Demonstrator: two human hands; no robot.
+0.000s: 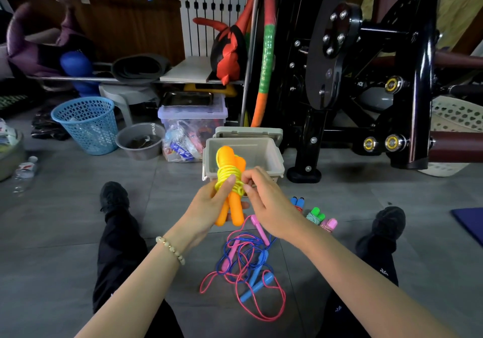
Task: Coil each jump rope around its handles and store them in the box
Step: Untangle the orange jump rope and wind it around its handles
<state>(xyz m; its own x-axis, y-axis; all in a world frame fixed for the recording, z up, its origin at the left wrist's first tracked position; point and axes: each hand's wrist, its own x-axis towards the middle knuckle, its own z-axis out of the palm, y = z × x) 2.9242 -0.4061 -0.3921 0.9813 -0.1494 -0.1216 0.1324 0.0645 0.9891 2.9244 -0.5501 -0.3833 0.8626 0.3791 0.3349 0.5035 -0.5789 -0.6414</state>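
Hands: your left hand (209, 203) grips the orange handles (236, 213); your right hand (265, 203) pinches the yellow rope (226, 177).
Box (280, 171): open, just beyond, along the handles' long axis.

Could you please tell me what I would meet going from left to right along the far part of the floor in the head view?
Plastic bottle → blue mesh basket → grey bowl → clear lidded bin → beige box → black exercise machine.
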